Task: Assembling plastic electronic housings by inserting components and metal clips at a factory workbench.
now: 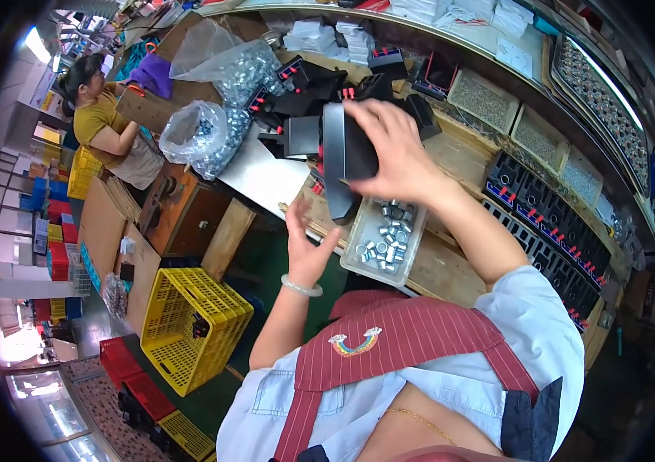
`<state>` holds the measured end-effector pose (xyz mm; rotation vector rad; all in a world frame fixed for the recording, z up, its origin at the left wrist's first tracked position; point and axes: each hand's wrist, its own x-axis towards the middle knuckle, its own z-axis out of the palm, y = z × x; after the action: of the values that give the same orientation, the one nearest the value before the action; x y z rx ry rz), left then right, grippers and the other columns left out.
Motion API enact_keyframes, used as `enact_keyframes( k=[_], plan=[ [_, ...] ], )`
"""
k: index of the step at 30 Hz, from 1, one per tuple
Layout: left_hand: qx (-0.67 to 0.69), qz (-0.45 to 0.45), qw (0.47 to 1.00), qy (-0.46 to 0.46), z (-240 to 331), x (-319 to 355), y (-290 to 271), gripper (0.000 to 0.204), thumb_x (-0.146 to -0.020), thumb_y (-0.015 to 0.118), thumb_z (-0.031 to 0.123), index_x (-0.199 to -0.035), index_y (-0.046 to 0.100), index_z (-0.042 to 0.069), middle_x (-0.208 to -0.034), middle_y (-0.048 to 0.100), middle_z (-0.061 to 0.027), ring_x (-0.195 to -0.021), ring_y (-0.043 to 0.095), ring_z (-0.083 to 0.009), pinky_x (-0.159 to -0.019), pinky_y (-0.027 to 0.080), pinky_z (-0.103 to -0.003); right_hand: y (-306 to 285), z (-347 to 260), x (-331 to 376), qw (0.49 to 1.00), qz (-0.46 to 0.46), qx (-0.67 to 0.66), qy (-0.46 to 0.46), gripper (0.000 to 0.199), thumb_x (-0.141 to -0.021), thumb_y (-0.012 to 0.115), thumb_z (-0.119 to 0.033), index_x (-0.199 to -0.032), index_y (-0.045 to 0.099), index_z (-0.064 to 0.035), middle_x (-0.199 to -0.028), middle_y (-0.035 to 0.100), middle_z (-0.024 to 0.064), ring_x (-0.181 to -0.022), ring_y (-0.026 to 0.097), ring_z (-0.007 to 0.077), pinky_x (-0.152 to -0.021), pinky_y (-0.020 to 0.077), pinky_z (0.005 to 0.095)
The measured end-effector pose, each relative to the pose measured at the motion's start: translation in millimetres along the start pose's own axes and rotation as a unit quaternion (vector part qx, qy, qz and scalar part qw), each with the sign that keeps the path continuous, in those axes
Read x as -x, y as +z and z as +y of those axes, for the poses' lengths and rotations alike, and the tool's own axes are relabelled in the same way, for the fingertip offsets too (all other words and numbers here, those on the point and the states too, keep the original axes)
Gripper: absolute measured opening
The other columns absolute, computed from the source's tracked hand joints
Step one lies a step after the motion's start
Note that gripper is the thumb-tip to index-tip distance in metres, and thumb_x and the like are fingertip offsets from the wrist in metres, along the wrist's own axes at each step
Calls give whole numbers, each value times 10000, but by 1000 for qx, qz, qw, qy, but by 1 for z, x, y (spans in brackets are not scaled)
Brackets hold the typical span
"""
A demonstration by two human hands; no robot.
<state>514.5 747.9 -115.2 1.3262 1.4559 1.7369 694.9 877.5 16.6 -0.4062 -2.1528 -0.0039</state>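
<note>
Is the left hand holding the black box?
No. The right hand grips the black box; the left hand is below, open.

R hand [393,150] gripping, L hand [306,245] open, fingers up.

Two clear plastic bags full of small silvery metal parts sit on the workbench's far left part: the larger clear plastic bag [239,65] lies behind, and the smaller knotted clear plastic bag [198,132] sits just in front of it near the bench's edge. Along the back of the bench stand stacks of flat white paper packets [327,37], with more white packets [470,11] further right at the top edge.
</note>
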Motion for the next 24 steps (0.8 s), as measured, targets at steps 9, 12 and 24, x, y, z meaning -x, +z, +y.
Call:
enact_keyframes(
  k=[9,12,24],
  plan=[
    [468,-151,855,-167,27,32,57,755,-849,566,569,-1386,398,65,-1306,518,-143,-1200,517,-279,-1032,408,-409,-39,-6,105,943,68,-260,197,568,-829,697,-321,-1302,508,-71,-1262,523,75,-1131,495,194,-945,388,324],
    [558,-129,800,-181,16,41,72,766,-851,438,694,-1371,458,131,-1289,557,-145,-1129,565,-313,-993,434,-495,-43,-21,138,934,-23,-268,235,282,-843,686,-198,-1070,634,-40,-985,624,40,-883,572,136,-776,451,280],
    [482,-108,842,-217,8,99,95,711,-892,457,633,-1337,472,78,-1258,575,-107,-1110,581,-250,-958,478,-396,-38,-70,188,963,-78,-248,75,132,-839,647,-152,-897,660,-33,-777,615,118,-704,621,303,-620,493,379]
  ],
)
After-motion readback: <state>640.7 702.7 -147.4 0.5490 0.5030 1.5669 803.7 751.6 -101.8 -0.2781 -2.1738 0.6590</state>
